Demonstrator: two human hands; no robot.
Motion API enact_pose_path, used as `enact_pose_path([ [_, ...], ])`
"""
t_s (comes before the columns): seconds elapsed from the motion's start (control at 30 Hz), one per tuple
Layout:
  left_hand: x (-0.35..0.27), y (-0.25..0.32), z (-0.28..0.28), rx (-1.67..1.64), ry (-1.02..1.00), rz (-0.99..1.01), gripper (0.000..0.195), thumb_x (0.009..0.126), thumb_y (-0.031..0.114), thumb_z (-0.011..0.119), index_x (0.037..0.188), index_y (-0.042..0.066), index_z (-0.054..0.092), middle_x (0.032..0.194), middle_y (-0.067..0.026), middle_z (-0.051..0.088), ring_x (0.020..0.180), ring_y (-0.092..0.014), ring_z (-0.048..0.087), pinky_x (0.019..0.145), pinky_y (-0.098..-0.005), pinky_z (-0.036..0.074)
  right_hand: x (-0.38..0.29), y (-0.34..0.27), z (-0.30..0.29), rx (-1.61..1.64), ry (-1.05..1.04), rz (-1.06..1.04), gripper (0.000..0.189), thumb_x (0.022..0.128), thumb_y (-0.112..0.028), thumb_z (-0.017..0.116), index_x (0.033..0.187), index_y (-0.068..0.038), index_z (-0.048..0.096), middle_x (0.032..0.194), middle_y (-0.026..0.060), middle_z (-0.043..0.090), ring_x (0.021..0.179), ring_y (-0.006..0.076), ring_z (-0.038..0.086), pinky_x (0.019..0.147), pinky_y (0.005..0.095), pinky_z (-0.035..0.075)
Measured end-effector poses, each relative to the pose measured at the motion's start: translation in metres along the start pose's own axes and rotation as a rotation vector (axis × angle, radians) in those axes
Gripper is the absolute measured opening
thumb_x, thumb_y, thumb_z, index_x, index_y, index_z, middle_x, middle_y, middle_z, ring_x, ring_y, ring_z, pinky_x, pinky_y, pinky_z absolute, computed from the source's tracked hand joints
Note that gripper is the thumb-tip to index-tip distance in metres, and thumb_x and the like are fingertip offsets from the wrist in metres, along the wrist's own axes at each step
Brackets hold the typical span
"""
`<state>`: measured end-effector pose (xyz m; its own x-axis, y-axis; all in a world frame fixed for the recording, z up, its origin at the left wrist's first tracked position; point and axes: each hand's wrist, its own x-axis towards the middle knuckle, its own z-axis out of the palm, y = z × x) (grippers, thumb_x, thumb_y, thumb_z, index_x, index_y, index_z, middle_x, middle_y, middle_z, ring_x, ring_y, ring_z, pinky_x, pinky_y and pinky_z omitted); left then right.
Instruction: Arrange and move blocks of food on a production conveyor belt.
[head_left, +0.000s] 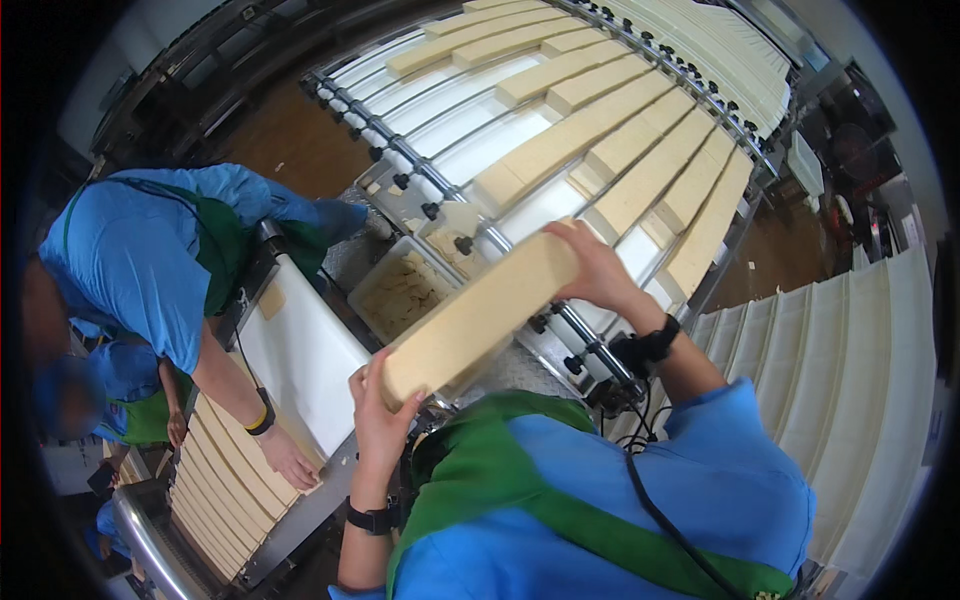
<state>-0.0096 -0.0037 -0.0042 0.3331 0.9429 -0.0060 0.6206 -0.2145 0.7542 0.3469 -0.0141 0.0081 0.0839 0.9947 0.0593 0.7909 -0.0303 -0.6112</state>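
Note:
A long, pale yellow block that looks like dough (480, 311) is held up between my two hands, slanting from lower left to upper right. My left hand (381, 416) grips its lower end, thumb and fingers on opposite sides. At the upper end, my right hand (600, 266) is closed around the block. Beyond it lies a wide conveyor with a white belt (480, 135), split into lanes by thin metal rods. Similar pale blocks (637, 180) rest in those lanes. The block hangs above the conveyor's near metal rail (592, 341) and partly hides a scrap bin.
A plastic bin of dough scraps (405, 289) stands below the conveyor. To the left, a co-worker's hand (289, 457) touches pale strips (232, 480) on a second belt (300, 360). More people stand farther left. Pleated white cloth (832, 382) spreads at right.

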Motion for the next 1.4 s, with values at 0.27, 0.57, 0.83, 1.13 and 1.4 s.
enact_pose_path([
  [0.27,0.010,0.064,0.076,-0.398,-0.561,-0.063,0.064,0.083,0.006,0.059,0.140,0.020,0.033,0.113,-0.0147,0.044,0.104,-0.026,0.049,0.085,-0.0303,0.045,-0.076,0.191,-0.018,0.337,0.193,0.324,0.063,0.084,-0.034,0.063,0.130,0.002,0.039,0.124,0.0254,0.049,0.118,0.0310,0.049,0.096,0.0361,0.041],
  [0.57,0.031,0.079,0.134,-0.293,-0.627,-0.019,0.070,0.079,0.002,0.060,0.141,0.011,0.027,0.131,-0.0195,0.042,0.118,-0.025,0.045,0.098,-0.0323,0.036,-0.032,0.215,-0.038,-0.297,0.038,0.539,0.069,0.088,-0.054,0.045,0.103,0.013,0.055,0.104,0.0334,0.056,0.108,0.0418,0.052,0.089,0.0450,0.043],
  [0.83,0.070,0.075,0.221,-0.370,-0.579,-0.007,0.070,0.078,-0.001,0.060,0.139,0.007,0.029,0.121,-0.0149,0.050,0.109,-0.019,0.051,0.092,-0.0294,0.042,-0.045,0.184,-0.036,-0.184,0.434,0.120,0.045,0.082,-0.018,0.062,0.118,0.005,0.049,0.122,0.0237,0.051,0.115,0.0373,0.047,0.100,0.0405,0.037],
  [1.13,0.100,0.036,0.283,-0.431,-0.632,-0.065,0.077,0.063,-0.007,0.061,0.135,0.006,0.036,0.105,-0.0205,0.057,0.082,-0.025,0.057,0.071,-0.0349,0.048,-0.095,0.091,0.045,-0.238,0.087,-0.107,0.061,0.072,-0.007,0.060,0.130,-0.003,0.040,0.141,0.0248,0.030,0.131,0.0426,0.027,0.109,0.0513,0.017],
  [1.4,0.103,-0.091,0.224,-0.013,0.162,0.190,0.070,0.079,0.018,0.059,0.138,0.003,0.026,0.107,-0.0239,0.055,0.099,-0.037,0.056,0.086,-0.0393,0.045,-0.080,0.102,0.045,-0.554,-0.058,-0.341,0.046,0.075,-0.026,0.065,0.117,-0.010,0.054,0.140,0.0204,0.035,0.129,0.0374,0.033,0.104,0.0498,0.027],
])
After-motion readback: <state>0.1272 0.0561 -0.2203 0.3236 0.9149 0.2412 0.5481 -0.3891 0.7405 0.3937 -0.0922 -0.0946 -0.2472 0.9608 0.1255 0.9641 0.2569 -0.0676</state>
